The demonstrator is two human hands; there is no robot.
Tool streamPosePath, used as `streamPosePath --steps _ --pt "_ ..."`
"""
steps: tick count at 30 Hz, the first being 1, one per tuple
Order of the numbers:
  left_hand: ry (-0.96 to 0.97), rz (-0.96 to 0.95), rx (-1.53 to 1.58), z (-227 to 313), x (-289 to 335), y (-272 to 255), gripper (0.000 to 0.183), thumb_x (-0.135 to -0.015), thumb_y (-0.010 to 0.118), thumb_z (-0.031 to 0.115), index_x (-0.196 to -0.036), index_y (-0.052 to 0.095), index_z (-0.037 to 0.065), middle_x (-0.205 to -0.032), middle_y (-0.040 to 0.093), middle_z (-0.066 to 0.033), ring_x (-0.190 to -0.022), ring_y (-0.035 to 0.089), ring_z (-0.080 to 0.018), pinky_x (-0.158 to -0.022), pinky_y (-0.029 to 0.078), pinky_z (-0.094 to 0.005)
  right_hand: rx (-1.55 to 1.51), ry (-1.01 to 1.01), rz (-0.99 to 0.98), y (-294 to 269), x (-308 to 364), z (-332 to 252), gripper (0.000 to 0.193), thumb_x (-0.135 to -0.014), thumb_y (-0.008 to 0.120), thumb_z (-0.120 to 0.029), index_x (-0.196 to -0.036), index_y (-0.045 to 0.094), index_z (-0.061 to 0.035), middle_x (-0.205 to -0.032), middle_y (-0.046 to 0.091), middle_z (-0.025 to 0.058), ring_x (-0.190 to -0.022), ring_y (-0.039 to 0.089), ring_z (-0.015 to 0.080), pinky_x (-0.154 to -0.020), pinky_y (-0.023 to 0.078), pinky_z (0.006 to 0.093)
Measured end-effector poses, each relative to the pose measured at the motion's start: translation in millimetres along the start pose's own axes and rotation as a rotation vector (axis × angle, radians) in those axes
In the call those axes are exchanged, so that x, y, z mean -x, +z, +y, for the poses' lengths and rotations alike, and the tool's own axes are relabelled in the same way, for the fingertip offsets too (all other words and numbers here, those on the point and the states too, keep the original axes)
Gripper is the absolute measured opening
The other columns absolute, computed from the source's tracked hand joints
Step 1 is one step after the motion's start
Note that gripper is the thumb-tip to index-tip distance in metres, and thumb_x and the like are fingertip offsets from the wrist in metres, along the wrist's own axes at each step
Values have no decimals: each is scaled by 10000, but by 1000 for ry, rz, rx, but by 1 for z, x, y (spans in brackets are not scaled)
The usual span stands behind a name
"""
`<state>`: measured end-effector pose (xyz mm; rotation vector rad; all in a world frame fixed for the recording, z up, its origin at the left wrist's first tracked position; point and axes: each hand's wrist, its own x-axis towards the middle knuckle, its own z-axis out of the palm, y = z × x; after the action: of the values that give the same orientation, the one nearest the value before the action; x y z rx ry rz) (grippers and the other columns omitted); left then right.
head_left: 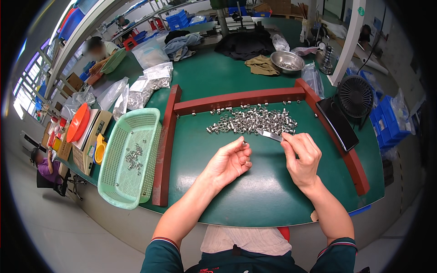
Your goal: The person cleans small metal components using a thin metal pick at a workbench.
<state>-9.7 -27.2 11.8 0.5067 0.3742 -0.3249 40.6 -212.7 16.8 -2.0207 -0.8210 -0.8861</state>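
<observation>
A heap of small shiny metal rings (255,119) lies on the green tabletop in front of me. My left hand (229,160) is just nearer than the heap, thumb and forefinger pinched on one small metal ring (245,144). My right hand (302,157) grips a thin, flat, knife-like metal blade (270,135). Its tip points left, reaching the near edge of the heap. The end of the blade inside my fingers is hidden. Left of my hands stands a pale green plastic basket (152,132), with a scatter of small metal pieces (134,159) on its bottom.
A red frame (236,99) bounds the heap on three sides. On its right bar rests a black phone (337,124), beside a black fan (355,96). Farther back are a metal bowl (287,57), cloths and bags of parts (140,94). Two people sit at the left.
</observation>
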Motion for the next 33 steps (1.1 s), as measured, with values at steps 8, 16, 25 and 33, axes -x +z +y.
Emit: streamPosePath --steps 8,16,25,33 --pt "-11 -30 -10 0 -1 -3 182 -833 556 239 -768 521 72 -658 519 -34 -555 447 -102 -555 401 -228 -25 -5 -7 1 0 0 139 -659 672 -66 -788 627 -38 -617 528 52 -546 507 201 -484 397 301" --pt "65 -12 -106 -1 -1 -4 200 -847 539 267 -788 523 76 -672 536 -26 -547 464 -90 -572 413 -234 -46 -35 -118 2 2 -2 104 -646 679 -86 -730 628 -53 -593 524 34 -534 514 184 -482 397 291" --pt "97 -13 -167 -2 -4 -7 210 -841 547 277 -792 523 74 -677 528 -22 -553 464 -85 -573 412 -229 114 -154 -110 0 4 -2 182 -624 695 -135 -782 634 -70 -593 488 2 -530 486 148 -453 334 276" --pt "51 -77 -90 1 1 -1 206 -843 545 264 -797 518 65 -667 512 -26 -546 443 -86 -565 403 -223 180 -295 7 -1 6 1 240 -637 689 -159 -853 633 -70 -634 511 -6 -529 469 132 -445 299 259"
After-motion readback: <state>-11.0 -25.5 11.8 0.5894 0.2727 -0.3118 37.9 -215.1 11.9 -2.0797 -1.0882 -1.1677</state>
